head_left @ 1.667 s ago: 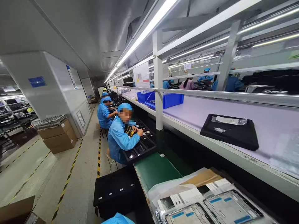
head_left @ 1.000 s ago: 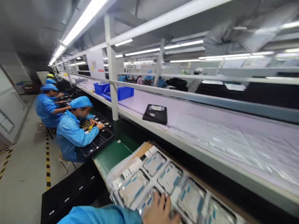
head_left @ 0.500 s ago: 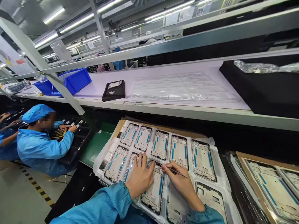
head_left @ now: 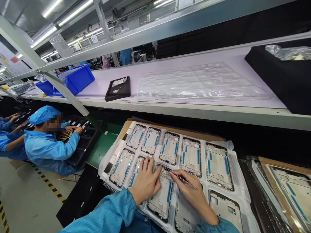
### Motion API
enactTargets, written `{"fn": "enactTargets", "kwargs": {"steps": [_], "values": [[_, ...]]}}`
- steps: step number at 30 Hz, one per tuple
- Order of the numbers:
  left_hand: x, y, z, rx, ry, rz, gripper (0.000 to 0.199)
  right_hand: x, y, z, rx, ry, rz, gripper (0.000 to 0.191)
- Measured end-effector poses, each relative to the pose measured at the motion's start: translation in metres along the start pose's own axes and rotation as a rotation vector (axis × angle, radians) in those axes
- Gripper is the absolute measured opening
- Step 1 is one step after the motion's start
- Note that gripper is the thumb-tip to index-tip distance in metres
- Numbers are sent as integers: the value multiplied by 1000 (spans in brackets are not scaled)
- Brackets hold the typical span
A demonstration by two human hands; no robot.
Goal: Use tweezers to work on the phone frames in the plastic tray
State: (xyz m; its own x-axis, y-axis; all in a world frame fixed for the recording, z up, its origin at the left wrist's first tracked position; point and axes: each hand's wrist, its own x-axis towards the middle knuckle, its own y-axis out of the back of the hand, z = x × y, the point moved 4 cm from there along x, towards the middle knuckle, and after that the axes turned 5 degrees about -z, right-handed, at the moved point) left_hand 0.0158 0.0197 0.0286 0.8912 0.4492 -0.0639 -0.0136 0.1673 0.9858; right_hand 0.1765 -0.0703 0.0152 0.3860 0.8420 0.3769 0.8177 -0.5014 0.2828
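Observation:
A white plastic tray holds several phone frames, black-rimmed with pale metal plates, most with blue strips. My left hand lies with fingers apart over the front row, across one frame and the left edge of the phone frame beside it. In my right hand is a pair of metal tweezers, pinched between thumb and fingers. The tweezers' tip points at the upper part of that same frame. Whether the tip holds a small part is too small to tell. Below my right hand, another frame is partly hidden.
On the shelf above stand a blue bin, a shallow black tray and a clear plastic sheet. More phone frames lie stacked at right. A co-worker in blue sits at left.
The view has shifted slightly. My right hand's tweezers have tilted and now reach the frame's top area; my left hand remains over the same frames.

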Motion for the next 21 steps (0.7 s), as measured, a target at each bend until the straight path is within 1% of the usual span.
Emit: {"fn": "enactTargets", "kwargs": {"steps": [2,5,11,14,17,21], "values": [[-1,1,0,-34,7,5,56,-1,0,0,-6,-7,-17,22],[-1,2,1,-70,24,5,55,-1,1,-1,-5,24,-20,19],[-2,2,2,-93,27,33,52,-3,2,-7,-71,202,-67,7],[-2,1,1,-102,24,62,50,-3,2,-7,-78,232,-77,7],[-2,0,1,-102,22,80,49,-2,1,-6,-71,227,-57,8],[-2,1,1,-110,28,76,50,0,1,-5,-38,125,-62,11]]}}
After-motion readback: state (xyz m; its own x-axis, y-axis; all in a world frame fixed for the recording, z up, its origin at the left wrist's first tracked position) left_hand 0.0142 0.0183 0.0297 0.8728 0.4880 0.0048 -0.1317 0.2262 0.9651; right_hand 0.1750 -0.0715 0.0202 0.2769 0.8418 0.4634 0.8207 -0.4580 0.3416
